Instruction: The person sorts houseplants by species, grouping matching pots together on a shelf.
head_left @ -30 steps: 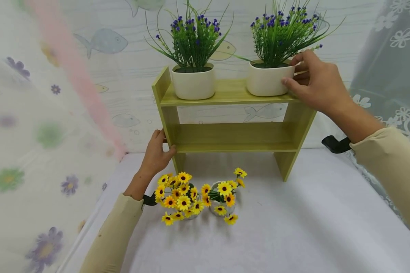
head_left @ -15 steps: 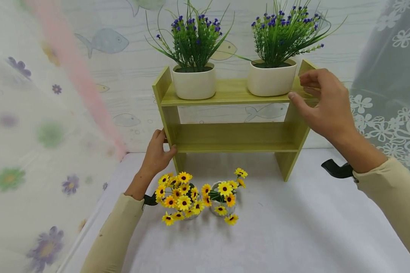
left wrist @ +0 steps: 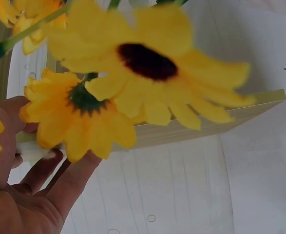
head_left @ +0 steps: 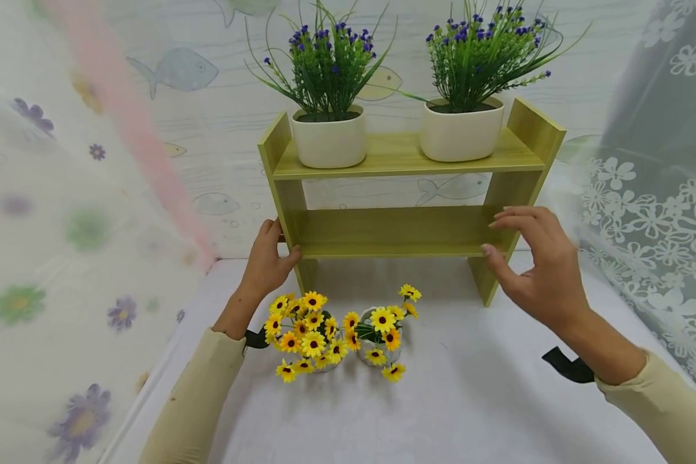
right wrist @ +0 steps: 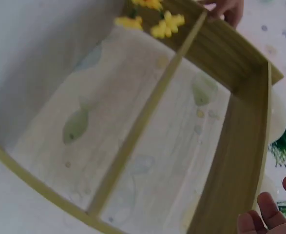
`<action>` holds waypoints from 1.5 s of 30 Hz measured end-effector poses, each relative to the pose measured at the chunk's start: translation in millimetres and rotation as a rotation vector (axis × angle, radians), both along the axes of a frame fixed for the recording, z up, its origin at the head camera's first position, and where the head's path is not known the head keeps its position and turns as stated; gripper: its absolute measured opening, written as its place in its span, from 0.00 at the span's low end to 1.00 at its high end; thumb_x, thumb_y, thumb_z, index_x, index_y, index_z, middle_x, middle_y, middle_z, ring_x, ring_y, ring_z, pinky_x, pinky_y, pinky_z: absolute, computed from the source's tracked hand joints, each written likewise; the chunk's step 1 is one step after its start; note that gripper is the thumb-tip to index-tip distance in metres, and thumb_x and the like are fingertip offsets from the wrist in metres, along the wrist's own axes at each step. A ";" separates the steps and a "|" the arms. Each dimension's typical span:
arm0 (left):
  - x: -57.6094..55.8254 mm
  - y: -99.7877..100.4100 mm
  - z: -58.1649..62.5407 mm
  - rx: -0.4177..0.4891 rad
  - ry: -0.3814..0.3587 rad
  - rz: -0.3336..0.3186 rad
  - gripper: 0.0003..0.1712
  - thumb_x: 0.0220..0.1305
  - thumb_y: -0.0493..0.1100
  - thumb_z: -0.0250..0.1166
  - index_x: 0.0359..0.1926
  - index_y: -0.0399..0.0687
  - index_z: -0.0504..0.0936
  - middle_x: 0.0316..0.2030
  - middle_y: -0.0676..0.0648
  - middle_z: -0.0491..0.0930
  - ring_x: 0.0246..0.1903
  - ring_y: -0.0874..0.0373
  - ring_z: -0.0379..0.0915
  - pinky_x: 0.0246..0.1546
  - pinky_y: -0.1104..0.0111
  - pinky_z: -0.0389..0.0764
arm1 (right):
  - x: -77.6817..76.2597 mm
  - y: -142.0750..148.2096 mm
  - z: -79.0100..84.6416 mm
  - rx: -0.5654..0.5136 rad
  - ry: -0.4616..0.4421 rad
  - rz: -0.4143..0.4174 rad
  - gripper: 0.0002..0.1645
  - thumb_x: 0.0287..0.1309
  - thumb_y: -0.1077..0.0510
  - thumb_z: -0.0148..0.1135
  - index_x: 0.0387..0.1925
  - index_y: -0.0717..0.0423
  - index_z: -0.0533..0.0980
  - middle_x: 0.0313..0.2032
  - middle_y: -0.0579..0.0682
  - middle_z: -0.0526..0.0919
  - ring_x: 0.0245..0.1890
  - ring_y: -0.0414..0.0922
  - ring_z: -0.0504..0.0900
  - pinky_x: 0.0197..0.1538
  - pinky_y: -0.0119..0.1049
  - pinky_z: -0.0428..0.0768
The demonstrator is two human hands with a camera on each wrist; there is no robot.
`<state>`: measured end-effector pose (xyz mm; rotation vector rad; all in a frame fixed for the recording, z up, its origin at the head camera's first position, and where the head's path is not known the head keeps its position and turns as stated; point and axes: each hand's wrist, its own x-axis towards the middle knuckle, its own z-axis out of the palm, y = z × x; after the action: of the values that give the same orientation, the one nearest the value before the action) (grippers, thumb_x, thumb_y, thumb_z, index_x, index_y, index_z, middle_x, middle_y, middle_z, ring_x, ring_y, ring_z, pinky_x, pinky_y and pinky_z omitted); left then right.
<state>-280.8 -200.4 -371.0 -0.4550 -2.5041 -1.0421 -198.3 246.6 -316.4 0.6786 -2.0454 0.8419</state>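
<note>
A wooden two-tier shelf [head_left: 406,232] stands against the back wall. My left hand [head_left: 267,261] grips its left side panel at the lower tier, thumb on the front edge and fingers behind. Yellow flowers partly cover that grip in the left wrist view, where a large bloom [left wrist: 147,61] is close to the camera. My right hand [head_left: 542,274] holds nothing; its fingers are spread and loosely bent in front of the shelf's right side. On the top tier sit two white pots of purple flowers, the left pot [head_left: 329,142] and the right pot [head_left: 463,133].
Two small pots of yellow flowers, the left bunch [head_left: 310,338] and the right bunch [head_left: 383,322], stand on the white-covered table [head_left: 470,399] before the shelf. A pale patterned sheet [head_left: 64,258] hangs on the left, and a lace-patterned curtain [head_left: 661,193] on the right.
My right hand has let go of the right white pot and moved down to the lower tier's height. My left hand keeps its hold on the shelf.
</note>
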 end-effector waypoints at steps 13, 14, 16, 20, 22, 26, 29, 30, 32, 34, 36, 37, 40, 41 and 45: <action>-0.9 -0.1 1.6 -0.004 0.001 0.005 0.39 0.72 0.36 0.64 0.80 0.37 0.62 0.54 0.35 0.69 0.56 0.38 0.77 0.59 0.46 0.81 | 16.0 -37.2 -100.3 0.110 -0.204 0.211 0.21 0.56 0.63 0.78 0.51 0.53 0.81 0.49 0.45 0.81 0.53 0.43 0.78 0.60 0.27 0.75; -1.1 0.1 1.5 -0.005 -0.001 0.004 0.39 0.73 0.36 0.64 0.80 0.37 0.62 0.54 0.35 0.69 0.56 0.38 0.77 0.60 0.46 0.81 | 16.7 -40.9 -107.5 0.124 -0.218 0.222 0.22 0.56 0.63 0.78 0.51 0.52 0.80 0.47 0.43 0.82 0.50 0.41 0.79 0.57 0.29 0.77; -1.3 0.3 1.3 -0.008 -0.003 0.003 0.39 0.73 0.36 0.63 0.80 0.37 0.62 0.54 0.35 0.69 0.56 0.38 0.77 0.60 0.46 0.81 | 18.0 -48.0 -121.8 0.153 -0.250 0.258 0.22 0.57 0.64 0.77 0.52 0.51 0.80 0.43 0.41 0.83 0.44 0.38 0.80 0.50 0.34 0.82; -1.3 0.9 1.8 -0.008 0.000 0.003 0.39 0.73 0.36 0.64 0.80 0.37 0.62 0.55 0.35 0.69 0.56 0.38 0.76 0.60 0.46 0.80 | 18.3 -60.4 -143.6 0.195 -0.334 0.349 0.22 0.60 0.63 0.76 0.53 0.48 0.79 0.44 0.42 0.84 0.41 0.41 0.83 0.44 0.43 0.87; -1.0 1.1 2.1 -0.007 0.000 0.005 0.39 0.72 0.36 0.64 0.80 0.37 0.62 0.54 0.35 0.69 0.56 0.38 0.76 0.60 0.46 0.81 | 17.1 -65.0 -150.7 0.212 -0.367 0.379 0.21 0.62 0.61 0.75 0.54 0.46 0.78 0.48 0.44 0.83 0.44 0.44 0.84 0.46 0.44 0.88; -0.6 0.9 1.2 -0.008 -0.016 0.014 0.39 0.73 0.37 0.63 0.81 0.39 0.61 0.54 0.35 0.69 0.56 0.38 0.76 0.59 0.46 0.81 | 14.8 -71.5 -159.6 0.256 -0.393 0.397 0.24 0.63 0.59 0.75 0.58 0.46 0.78 0.54 0.44 0.80 0.49 0.47 0.85 0.49 0.44 0.89; -0.7 1.0 0.5 -0.007 -0.024 0.017 0.40 0.74 0.37 0.63 0.81 0.39 0.60 0.55 0.35 0.69 0.57 0.38 0.75 0.58 0.46 0.81 | 14.0 -74.7 -162.7 0.275 -0.398 0.394 0.26 0.62 0.58 0.76 0.60 0.48 0.78 0.55 0.44 0.78 0.49 0.47 0.85 0.49 0.42 0.88; -0.8 1.1 0.4 -0.007 -0.023 0.017 0.40 0.74 0.37 0.64 0.81 0.39 0.60 0.55 0.35 0.69 0.57 0.38 0.75 0.58 0.46 0.81 | 13.6 -75.6 -163.2 0.279 -0.396 0.392 0.27 0.62 0.58 0.77 0.61 0.49 0.78 0.56 0.45 0.78 0.48 0.47 0.85 0.49 0.42 0.88; -1.0 1.1 0.5 -0.006 -0.020 0.018 0.40 0.73 0.37 0.64 0.81 0.39 0.60 0.55 0.35 0.69 0.57 0.38 0.76 0.58 0.46 0.81 | 12.4 -77.3 -163.6 0.286 -0.394 0.382 0.27 0.61 0.58 0.78 0.60 0.50 0.78 0.56 0.47 0.79 0.47 0.47 0.86 0.48 0.40 0.88; -1.2 0.6 0.4 -0.005 -0.019 0.017 0.40 0.73 0.37 0.64 0.81 0.38 0.60 0.55 0.35 0.69 0.57 0.37 0.76 0.58 0.45 0.81 | 10.2 -79.0 -163.3 0.300 -0.389 0.374 0.26 0.62 0.56 0.78 0.59 0.51 0.78 0.57 0.48 0.80 0.47 0.47 0.86 0.48 0.40 0.88; -1.3 0.3 0.7 -0.003 -0.019 0.016 0.40 0.73 0.37 0.64 0.81 0.38 0.61 0.54 0.35 0.69 0.57 0.37 0.76 0.59 0.46 0.81 | 6.7 -80.9 -163.2 0.303 -0.391 0.381 0.25 0.62 0.55 0.77 0.57 0.52 0.77 0.56 0.48 0.80 0.47 0.48 0.87 0.47 0.41 0.89; -1.3 0.1 0.5 -0.002 -0.018 0.015 0.40 0.73 0.37 0.64 0.81 0.38 0.60 0.54 0.35 0.69 0.57 0.37 0.76 0.59 0.45 0.81 | 5.1 -82.1 -163.0 0.304 -0.393 0.385 0.24 0.62 0.55 0.77 0.56 0.52 0.77 0.55 0.48 0.81 0.48 0.48 0.87 0.47 0.41 0.89; -1.4 -0.3 0.2 -0.001 -0.017 0.014 0.39 0.73 0.36 0.64 0.81 0.37 0.61 0.54 0.35 0.69 0.57 0.37 0.76 0.58 0.46 0.81 | 1.0 -85.9 -162.4 0.287 -0.420 0.412 0.21 0.62 0.57 0.77 0.53 0.51 0.77 0.55 0.48 0.82 0.50 0.47 0.86 0.48 0.42 0.90; -1.5 -0.3 0.0 -0.001 -0.017 0.014 0.39 0.73 0.36 0.63 0.81 0.37 0.61 0.55 0.35 0.69 0.57 0.37 0.76 0.58 0.46 0.81 | -0.2 -87.3 -162.3 0.276 -0.429 0.422 0.21 0.62 0.57 0.77 0.53 0.50 0.77 0.55 0.48 0.82 0.52 0.47 0.86 0.48 0.42 0.90; -1.5 -0.6 -0.5 0.001 -0.022 0.013 0.39 0.73 0.36 0.63 0.81 0.38 0.61 0.55 0.35 0.69 0.57 0.37 0.76 0.59 0.46 0.81 | -3.8 -91.9 -161.0 0.221 -0.492 0.471 0.23 0.61 0.59 0.78 0.55 0.47 0.78 0.57 0.47 0.84 0.54 0.45 0.85 0.47 0.41 0.90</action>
<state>-282.3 -201.0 -371.5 -0.4295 -2.5223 -1.0484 -202.1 154.7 -477.5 1.2028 -2.4860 1.1449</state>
